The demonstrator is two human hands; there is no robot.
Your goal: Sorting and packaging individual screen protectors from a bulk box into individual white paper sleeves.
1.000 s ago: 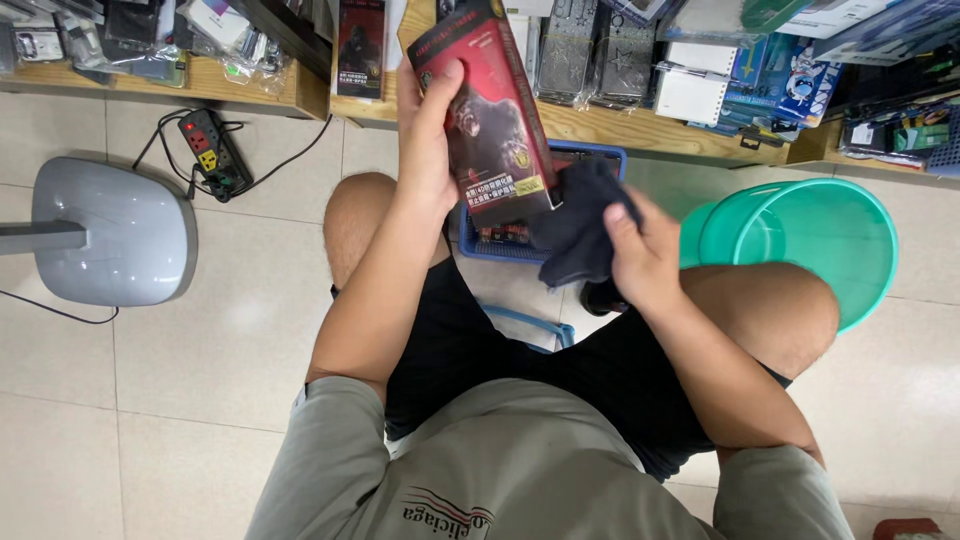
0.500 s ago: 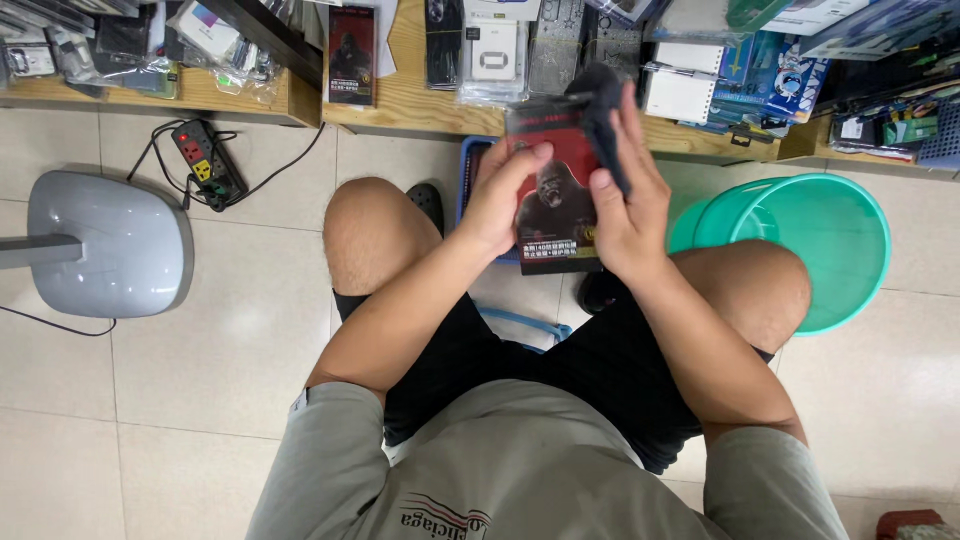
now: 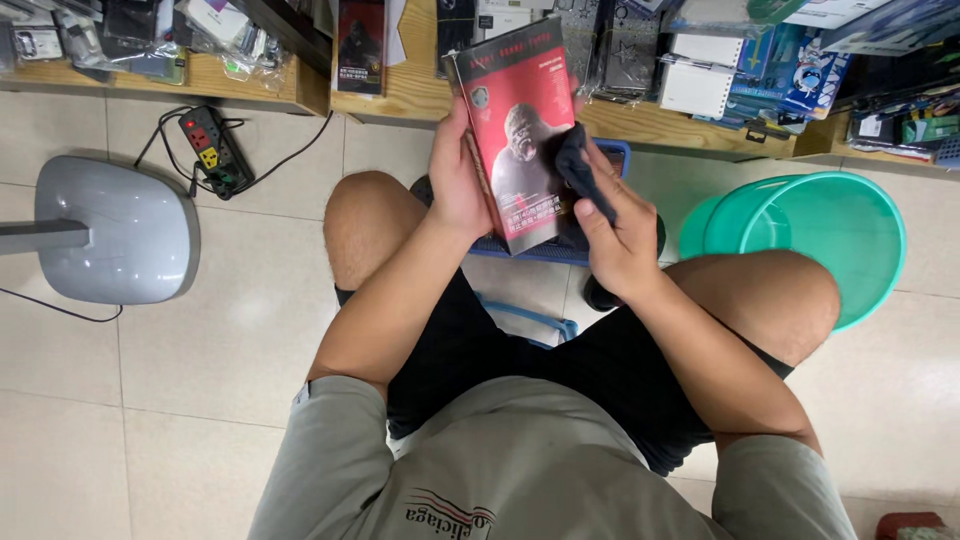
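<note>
My left hand (image 3: 458, 180) grips the left edge of a flat red and black retail box (image 3: 518, 140) with a gorilla picture, held up over my knees. My right hand (image 3: 618, 245) holds a dark cloth (image 3: 580, 175) pressed against the lower right of the box's front. I am seated, with both bare knees below the box.
A teal plastic bucket (image 3: 850, 235) stands right of my right knee. A blue crate (image 3: 545, 250) sits on the floor behind the box. A grey fan base (image 3: 110, 235) and a power strip (image 3: 212, 148) lie left. Wooden shelves (image 3: 280, 85) with packaged goods run along the far side.
The box has been raised and turned more upright. My right hand with the cloth has slid from the box's top right down to its lower right.
</note>
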